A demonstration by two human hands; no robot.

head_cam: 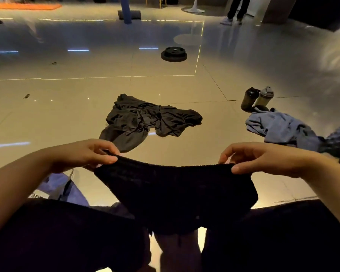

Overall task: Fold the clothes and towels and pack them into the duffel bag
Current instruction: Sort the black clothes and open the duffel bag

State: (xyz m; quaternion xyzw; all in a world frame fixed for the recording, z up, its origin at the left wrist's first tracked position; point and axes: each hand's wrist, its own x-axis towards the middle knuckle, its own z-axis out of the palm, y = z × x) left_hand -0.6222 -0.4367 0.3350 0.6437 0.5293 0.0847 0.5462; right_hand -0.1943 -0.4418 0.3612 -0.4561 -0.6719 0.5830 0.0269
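Currently, at far left, the left hand [90, 154] pinches the left corner of the black garment [175, 191] between thumb and curled fingers. A pale blue-and-white item [57, 188] lies on the floor [47, 114] below that forearm; whether it is the duffel bag cannot be determined. The black garment hangs spread between both hands above the lap, its ribbed upper edge stretched taut, and it is not yet folded. Beyond it, at centre, a dark grey garment [145, 120] lies crumpled and unfolded on the floor. A weight plate [174, 54] rests farther back. To the right, the right hand [263, 160] grips the opposite corner of the black garment, thumb in front and fingers curled over the edge. Farther right, two bottles [256, 99] stand upright just behind a rumpled blue towel [281, 126], also unfolded. Assessment: the task is at an early stage. No folded item is visible, nothing is seen packed, and at least three items remain.
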